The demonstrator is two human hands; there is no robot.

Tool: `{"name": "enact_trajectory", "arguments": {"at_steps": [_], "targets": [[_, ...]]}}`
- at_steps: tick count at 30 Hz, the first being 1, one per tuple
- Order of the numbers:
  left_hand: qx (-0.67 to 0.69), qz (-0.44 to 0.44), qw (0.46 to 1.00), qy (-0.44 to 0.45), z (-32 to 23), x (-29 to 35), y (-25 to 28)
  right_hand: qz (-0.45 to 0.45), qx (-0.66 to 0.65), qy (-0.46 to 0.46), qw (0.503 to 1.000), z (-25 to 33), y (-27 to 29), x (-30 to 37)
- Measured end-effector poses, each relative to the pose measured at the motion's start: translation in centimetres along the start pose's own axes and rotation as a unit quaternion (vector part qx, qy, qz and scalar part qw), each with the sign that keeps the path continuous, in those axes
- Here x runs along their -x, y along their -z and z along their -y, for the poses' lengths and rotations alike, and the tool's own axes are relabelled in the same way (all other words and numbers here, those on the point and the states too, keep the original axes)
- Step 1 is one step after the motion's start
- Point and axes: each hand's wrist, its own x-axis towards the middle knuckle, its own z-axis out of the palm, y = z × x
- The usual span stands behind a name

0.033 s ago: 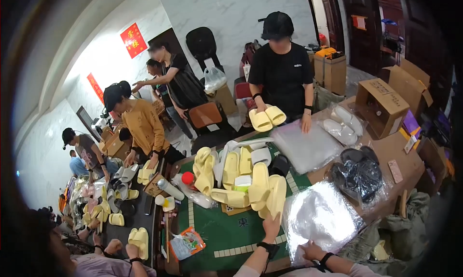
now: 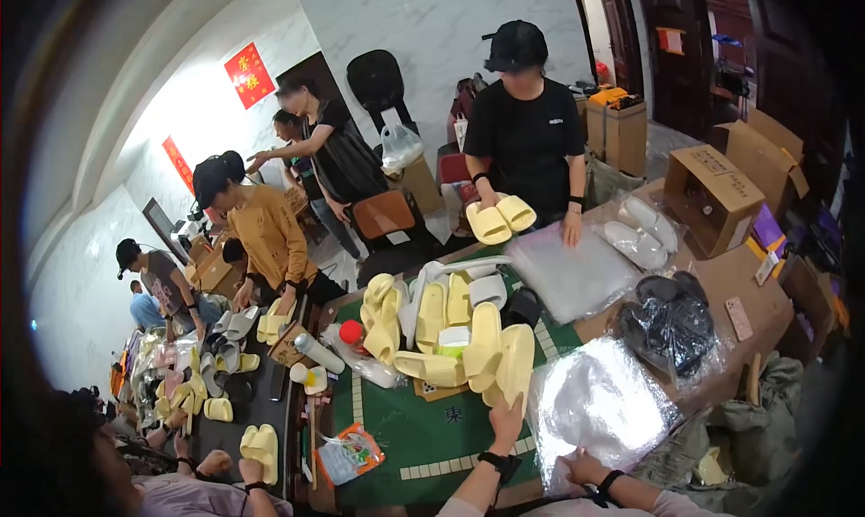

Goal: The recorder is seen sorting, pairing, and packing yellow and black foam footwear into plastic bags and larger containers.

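My left hand [image 2: 506, 420] grips the near end of a yellow slipper [image 2: 514, 359], which touches another yellow slipper [image 2: 485, 344] to its left. At the near edge of a stack of clear plastic bags [image 2: 599, 395], my right hand [image 2: 586, 468] has its fingers closed on the film; the fingertips are partly hidden. A pile of yellow slippers [image 2: 432, 317] lies just beyond my left hand, mixed with a grey slipper [image 2: 487, 290] and a black one [image 2: 522, 308].
A green mat [image 2: 416, 445] with rows of tiles covers the table. Bagged dark slippers [image 2: 671, 323], a phone [image 2: 738, 319] and an open carton [image 2: 716, 197] stand right. Across, a co-worker [image 2: 524, 134] holds yellow slippers [image 2: 501, 220]. A flask [image 2: 319, 353] and orange packet [image 2: 351, 454] are left.
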Motion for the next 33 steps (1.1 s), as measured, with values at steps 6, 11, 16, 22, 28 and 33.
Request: {"name": "enact_trajectory", "arguments": {"at_steps": [6, 11, 16, 22, 28, 33], "targets": [[0.180, -0.080, 0.977, -0.086, -6.8, 1.3, 5.1, -0.020, -0.009, 0.022, 1.000, 0.3, 1.7, 0.8], [0.206, -0.072, 0.969, -0.118, -12.4, 5.4, 7.0, 0.007, -0.023, 0.041, 0.999, 0.2, 2.8, 1.3], [0.236, 0.083, 0.958, -0.138, -14.0, 10.7, 5.5, -0.018, 0.001, 0.104, 0.994, -1.3, 0.6, -0.2], [0.216, 0.106, 0.968, -0.075, -13.6, 13.1, 2.1, -0.026, -0.044, 0.089, 0.995, -0.2, 3.7, 3.0], [0.160, 0.115, 0.978, -0.066, -13.4, 14.2, 1.1, -0.118, -0.131, 0.122, 0.977, -2.6, 0.7, 2.7], [0.209, 0.111, 0.971, -0.040, -13.2, 14.9, 1.0, -0.134, -0.162, 0.000, 0.978, -1.4, 3.0, 3.3]]}}
